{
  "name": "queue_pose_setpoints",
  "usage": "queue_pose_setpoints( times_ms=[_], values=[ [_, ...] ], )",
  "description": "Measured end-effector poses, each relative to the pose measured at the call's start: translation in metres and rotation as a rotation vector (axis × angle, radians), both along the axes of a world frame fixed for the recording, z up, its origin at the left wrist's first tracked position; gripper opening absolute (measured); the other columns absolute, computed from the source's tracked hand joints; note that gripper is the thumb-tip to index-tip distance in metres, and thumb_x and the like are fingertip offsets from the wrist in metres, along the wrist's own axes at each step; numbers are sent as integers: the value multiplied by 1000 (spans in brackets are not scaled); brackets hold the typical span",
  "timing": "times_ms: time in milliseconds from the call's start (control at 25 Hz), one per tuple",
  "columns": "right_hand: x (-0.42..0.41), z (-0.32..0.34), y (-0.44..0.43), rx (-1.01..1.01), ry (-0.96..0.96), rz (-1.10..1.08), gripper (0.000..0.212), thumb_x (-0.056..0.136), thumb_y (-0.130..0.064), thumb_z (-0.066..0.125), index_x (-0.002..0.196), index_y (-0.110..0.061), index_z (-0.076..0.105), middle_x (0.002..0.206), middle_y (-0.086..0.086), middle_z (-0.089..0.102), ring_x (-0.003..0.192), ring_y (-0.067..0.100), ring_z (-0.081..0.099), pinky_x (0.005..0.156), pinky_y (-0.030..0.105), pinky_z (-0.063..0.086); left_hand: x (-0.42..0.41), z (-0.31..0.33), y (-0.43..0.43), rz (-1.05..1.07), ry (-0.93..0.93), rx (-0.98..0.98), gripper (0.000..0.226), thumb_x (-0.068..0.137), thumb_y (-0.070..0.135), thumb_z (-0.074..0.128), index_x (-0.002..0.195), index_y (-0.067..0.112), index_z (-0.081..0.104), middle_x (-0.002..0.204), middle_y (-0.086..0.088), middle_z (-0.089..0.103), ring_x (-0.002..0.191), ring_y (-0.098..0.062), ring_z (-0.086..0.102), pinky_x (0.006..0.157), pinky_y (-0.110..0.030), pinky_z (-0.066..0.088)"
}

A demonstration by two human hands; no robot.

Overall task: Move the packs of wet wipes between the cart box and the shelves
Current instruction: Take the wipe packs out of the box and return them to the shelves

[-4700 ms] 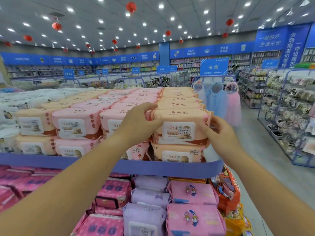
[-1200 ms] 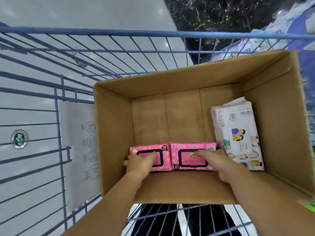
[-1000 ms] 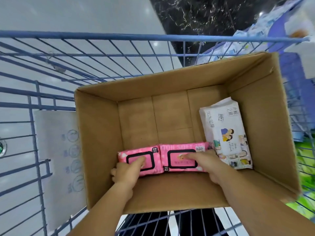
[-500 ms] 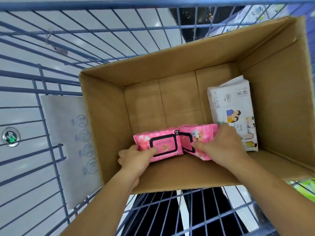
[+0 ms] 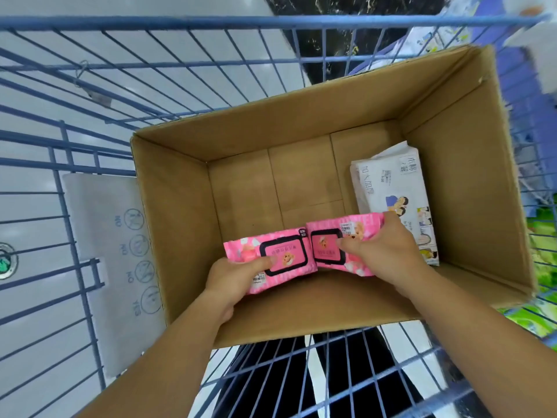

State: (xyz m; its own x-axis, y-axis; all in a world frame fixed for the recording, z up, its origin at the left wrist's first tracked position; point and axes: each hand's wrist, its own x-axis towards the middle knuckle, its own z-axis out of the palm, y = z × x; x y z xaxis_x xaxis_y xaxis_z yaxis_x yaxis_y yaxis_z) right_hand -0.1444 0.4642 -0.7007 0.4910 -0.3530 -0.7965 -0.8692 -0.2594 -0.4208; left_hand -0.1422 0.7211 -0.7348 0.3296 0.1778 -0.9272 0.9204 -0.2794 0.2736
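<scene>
Both hands clamped, one pack each. Left hand [image 5: 232, 282] grips the left pink pack [image 5: 271, 257], a flat soft-plastic wet-wipes pack w/ a black-framed flip lid. Its thumb presses on top by the lid's near corner; the fingers go under, out of sight. Right hand [image 5: 391, 257] grips the right pink pack [image 5: 337, 239], same kind, w/ thumb on the lid and fingers wrapped over the pack's far right edge. The 2 packs meet short edge to short edge between the hands, faces up, tilted a bit. Can't tell if they rest on the box bottom or hang above it.

Around the grip:
- A blue wire cart [image 5: 180, 22] has rails all round and under the hands.
- A brown cardboard box [image 5: 180, 221], top open, stands in the cart. The hands are inside it, close to the near wall, w/ bare box bottom beyond them.
- A grey plastic panel [image 5: 111, 251] w/ round icons sits left of the left hand, outside the box.
- A white soft wipes pack [image 5: 388, 188] w/ cartoon print lies flat just beyond and right of the right hand, by the box's right wall.
- Pale floor tiles [image 5: 150, 4] show through the wires beyond, and blurred green packaging [image 5: 545, 236] shows to the right.

Both forearms are bare. They come in over the near box wall and converge toward the packs, wrists roughly straight.
</scene>
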Motion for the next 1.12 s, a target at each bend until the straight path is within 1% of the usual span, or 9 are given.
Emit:
queue_pose_setpoints(
  times_ms=[80,200,280,440,600,800,920,1040,1120],
  values=[
    [-6,15,-11,96,-37,-118,46,72,-24,87,110,-16,62,89,5,77,71,20,76,64,41,64,6,18,1,4,-122,-11,25,75,18,90,97,21,78,88,5,81,83,-14,78,75,-30,59],
    [-11,73,-25,319,-141,-269,31,86,-12,76,116,-18,68,97,7,79,88,26,77,72,43,64,21,73,4,17,-251,-82,26,84,11,82,105,23,74,93,5,81,86,-13,78,74,-30,59],
    [-16,120,-32,440,-215,-328,32,90,-7,69,121,-17,67,105,10,78,92,29,76,62,32,62,30,114,10,34,-323,-144,29,86,8,79,109,24,72,96,5,81,90,-14,78,79,-33,60],
    [-30,209,-40,549,-424,-475,49,81,-10,66,130,-8,61,113,19,74,97,37,74,71,42,64,46,206,13,49,-452,-319,47,78,12,85,122,21,70,113,-4,79,107,-26,74,99,-53,54],
    [-49,297,-60,543,-640,-585,47,78,-10,64,124,-3,64,113,23,73,95,36,74,69,39,63,70,295,-13,-18,-564,-485,73,38,39,99,107,24,79,111,-5,79,106,-22,75,93,-44,55],
    [-86,400,-105,431,-914,-593,85,50,-38,96,123,-6,68,120,24,70,106,41,70,87,55,58,92,409,-83,-244,-730,-675,31,72,15,78,102,20,79,106,-4,80,100,-19,77,79,-35,62],
    [-120,455,-137,363,-1069,-618,94,47,-43,97,127,-6,65,122,23,69,110,42,69,91,60,53,86,469,-131,-367,-834,-773,43,72,26,79,115,21,74,112,-3,79,106,-21,75,96,-50,54],
    [-166,507,-173,281,-1210,-598,100,45,-48,97,128,-2,64,124,22,69,112,41,68,96,54,52,61,531,-181,-421,-931,-854,75,40,47,99,108,23,77,112,-6,79,109,-24,74,94,-53,52],
    [-202,537,-196,219,-1276,-584,100,43,-51,97,125,-2,67,122,21,70,110,38,69,93,47,56,35,567,-213,-448,-989,-920,65,44,35,97,105,24,78,112,-6,79,111,-25,73,96,-54,52]
  ],
)
